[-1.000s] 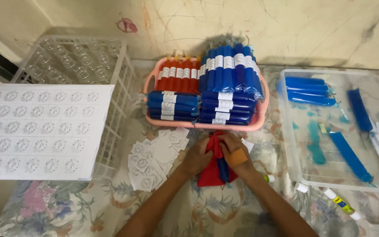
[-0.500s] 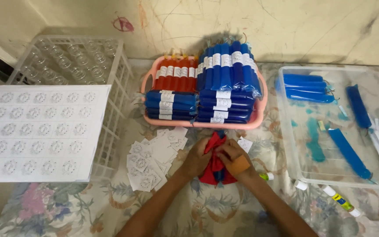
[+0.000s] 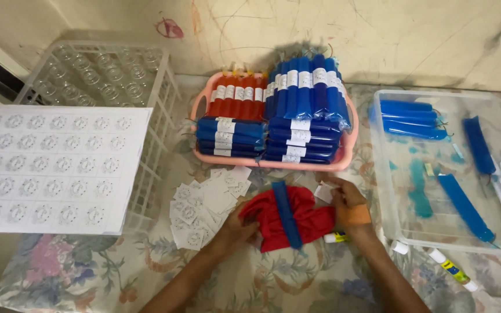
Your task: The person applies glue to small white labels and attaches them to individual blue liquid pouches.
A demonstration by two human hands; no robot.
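Note:
A red cloth [image 3: 311, 223] lies crumpled on the flowered tabletop, and a blue filled tube [image 3: 286, 213] rests lengthwise across it. My left hand [image 3: 234, 230] grips the cloth's left edge with curled fingers. To the right of the cloth, my right hand [image 3: 348, 204], which has an orange bandage near the wrist, pinches a small white label [image 3: 323, 192] with its fingertips. A heap of loose white labels [image 3: 204, 206] sits just left of my left hand.
A pink basket [image 3: 343, 163] behind the cloth holds stacked blue and red labelled tubes. At right, a clear tub [image 3: 387, 191] contains several blue tubes. A white rack [image 3: 146, 191] at left carries a label sheet [image 3: 53, 168]. Glue sticks [image 3: 336, 236] [image 3: 451, 269] lie nearby.
Both hands were closed together around the cloth and tube. Now they have parted. The cloth lies open with the tube on top, and my right hand has moved right to a label.

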